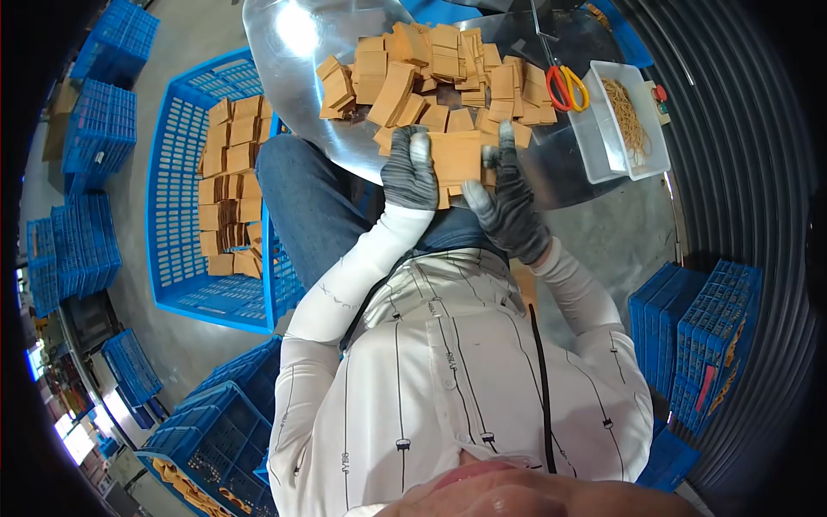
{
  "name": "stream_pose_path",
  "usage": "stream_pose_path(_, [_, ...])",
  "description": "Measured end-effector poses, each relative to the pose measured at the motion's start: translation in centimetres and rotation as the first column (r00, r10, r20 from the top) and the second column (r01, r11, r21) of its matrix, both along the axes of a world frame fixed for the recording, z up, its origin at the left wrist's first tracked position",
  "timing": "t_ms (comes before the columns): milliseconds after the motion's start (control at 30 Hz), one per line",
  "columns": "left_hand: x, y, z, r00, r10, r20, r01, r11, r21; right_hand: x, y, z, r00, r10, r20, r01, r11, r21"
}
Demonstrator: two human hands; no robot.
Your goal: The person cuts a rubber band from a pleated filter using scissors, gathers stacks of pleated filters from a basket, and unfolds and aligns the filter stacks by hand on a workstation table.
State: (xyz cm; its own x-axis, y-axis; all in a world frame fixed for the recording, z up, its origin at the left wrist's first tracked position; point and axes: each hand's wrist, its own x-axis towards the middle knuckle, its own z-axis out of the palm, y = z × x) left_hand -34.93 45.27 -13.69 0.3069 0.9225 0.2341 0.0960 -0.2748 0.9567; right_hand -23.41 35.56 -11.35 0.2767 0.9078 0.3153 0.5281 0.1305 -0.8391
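Note:
A stack of flat tan rectangular pieces is held in front of my lap, at the near edge of a shiny metal table. My left hand, in a grey striped glove, closes on its left side with the thumb upward. At its right edge is my right hand, gloved alike, with thumb and fingers against the stack and the index finger stretched out. Just beyond lies a heap of similar tan pieces, many in small stacks. Whether they are wood or card I cannot tell.
A blue crate at left holds rows of tan stacks. At the table's right are red-and-yellow-handled scissors and a white bin of thin tan bands. More blue crates stand around.

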Motion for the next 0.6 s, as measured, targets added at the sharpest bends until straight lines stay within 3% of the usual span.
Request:
stream_pose_path(33, [0.0, -0.9, 1.0, 0.997, -0.018, -0.076, 0.012, 0.997, -0.081, -0.4, 0.8, -0.5, 0.991, -0.11, 0.072, 0.104, 0.991, 0.084])
stream_pose_path(100, [0.7, -1.5, 0.5, 1.0, 0.008, -0.013, -0.005, 0.981, 0.196, -1.3, 2.6, -1.1, 0.925, -0.334, 0.183, 0.279, 0.921, 0.27])
stream_pose_path(133, [0.8, -1.4, 0.8, 1.0, -0.004, 0.022, -0.001, 0.981, 0.192, -1.9, 2.8, -0.1, 0.947, -0.32, -0.016, 0.317, 0.929, 0.191])
stream_pose_path(200, [-0.5, -0.7, 0.4, 0.977, -0.208, 0.056, 0.211, 0.976, -0.053, -1.1, 2.2, -0.7, 0.976, -0.186, 0.115, 0.174, 0.979, 0.11])
stream_pose_path(267, [-1.5, -0.6, 1.0, 0.937, -0.313, 0.157, 0.344, 0.906, -0.248, -1.3, 1.6, 0.2, 0.962, -0.141, -0.234, 0.122, 0.988, -0.093])
stream_pose_path(300, [-1.8, -0.7, 0.6, 0.911, -0.313, 0.27, 0.397, 0.844, -0.36, -1.4, 1.4, 0.1, 0.972, -0.109, -0.21, 0.101, 0.994, -0.051])
stream_pose_path(367, [-2.0, -0.5, 0.1, 0.832, -0.262, 0.488, 0.52, 0.673, -0.525, -0.9, 1.1, 0.0, 0.988, -0.048, -0.15, 0.055, 0.998, 0.041])
stream_pose_path(400, [-2.0, -0.7, 0.6, 0.793, -0.137, 0.594, 0.558, 0.557, -0.615, -0.1, 1.1, -0.5, 0.978, -0.072, 0.197, 0.029, 0.977, 0.213])
stream_pose_path(500, [-1.6, -1.5, 3.1, 0.63, 0.296, 0.718, 0.716, 0.138, -0.684, 0.6, 1.3, -1.0, 0.992, 0.076, -0.105, -0.055, 0.98, 0.193])
stream_pose_path(533, [-1.9, -1.3, 0.5, 0.536, 0.169, 0.827, 0.818, 0.137, -0.558, 1.6, 0.9, -1.1, 0.935, -0.004, -0.354, 0.005, 1.0, 0.004])
stream_pose_path(567, [-1.8, -1.4, 2.0, 0.541, 0.186, 0.821, 0.814, 0.132, -0.566, 2.7, 0.6, -1.2, 0.806, -0.15, -0.573, 0.055, 0.982, -0.18])
stream_pose_path(600, [-1.8, -1.0, 1.7, 0.502, 0.08, 0.861, 0.842, 0.185, -0.508, 5.1, 0.6, -2.9, 0.898, -0.177, -0.402, 0.141, 0.983, -0.118])
